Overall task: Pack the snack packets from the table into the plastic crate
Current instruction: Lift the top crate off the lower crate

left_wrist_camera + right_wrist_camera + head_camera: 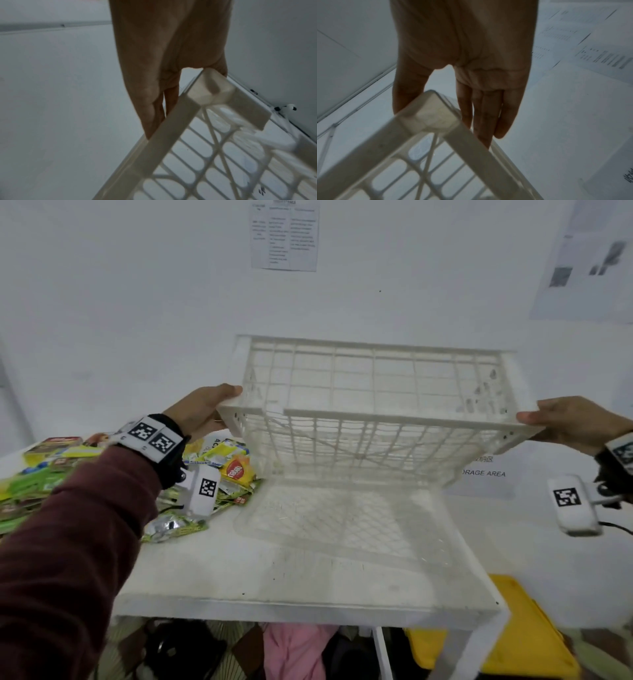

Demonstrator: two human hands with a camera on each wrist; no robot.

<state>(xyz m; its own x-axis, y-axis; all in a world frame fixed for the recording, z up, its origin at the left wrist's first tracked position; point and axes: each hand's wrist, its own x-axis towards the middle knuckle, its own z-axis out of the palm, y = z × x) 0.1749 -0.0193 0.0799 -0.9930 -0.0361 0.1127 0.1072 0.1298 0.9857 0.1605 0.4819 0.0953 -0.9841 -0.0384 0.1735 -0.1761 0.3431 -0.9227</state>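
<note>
Crate: the white lattice crate [373, 419] fills the middle of the head view, tilted with its open top toward the camera; its lower edge is at the surface [308, 583], though whether it touches there I cannot tell.
Left hand: the left hand [205, 409] grips the crate's near left corner at centre left, thumb on the rim, fingers [150, 115] along the outside of the rim bar.
Right hand: the right hand [568, 422] grips the near right corner at the right edge of the frame, thumb on top of the rim, fingers [488, 115] down the outer side.
Packets: a pile of green and yellow snack packets [219, 470] lies on the surface at lower left, just beside the crate; none show inside it.
Wall: printed sheets [284, 234] hang at top centre and upper right.
Label: a paper [486, 472] reading "ORAGE AREA" lies right of the crate.
</note>
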